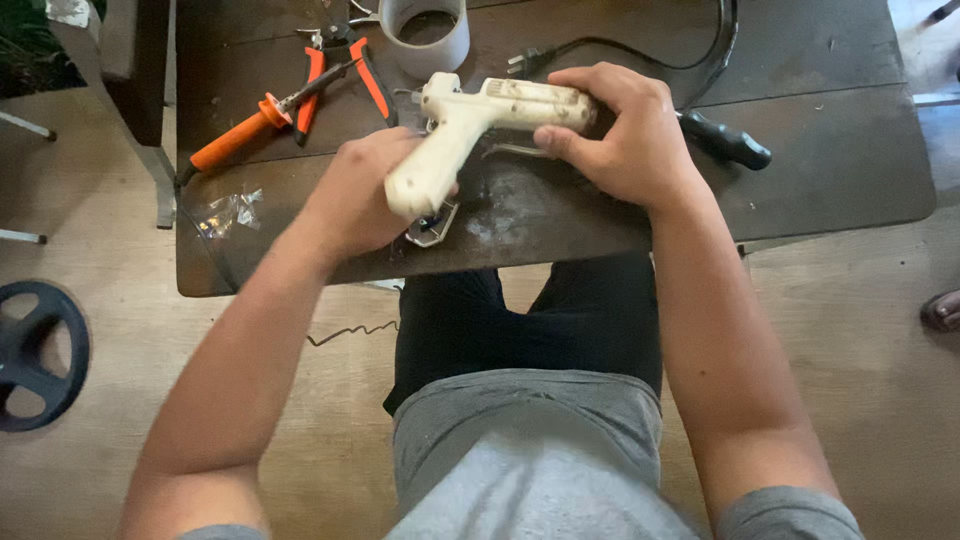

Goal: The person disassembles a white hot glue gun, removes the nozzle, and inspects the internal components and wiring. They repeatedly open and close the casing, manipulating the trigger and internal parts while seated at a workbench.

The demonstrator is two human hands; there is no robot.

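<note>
glue gun (480,120): over the table (820,150), we've got both hands on it
left hand (355,195): fingers closed round the grip
right hand (625,135): fingers wrapped on the barrel
feel: light, rigid plastic, probably grimy; grip's our best hold

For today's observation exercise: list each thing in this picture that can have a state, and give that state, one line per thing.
Glue gun: lifted, held in both hands.
Left hand: closed on the gun's handle.
Right hand: closed on the gun's barrel.
Pliers: lying on the table, handles spread.
Screwdriver: lying flat, untouched.
Tape roll: standing on end.
Plug: loose on the table, not plugged in.
</note>
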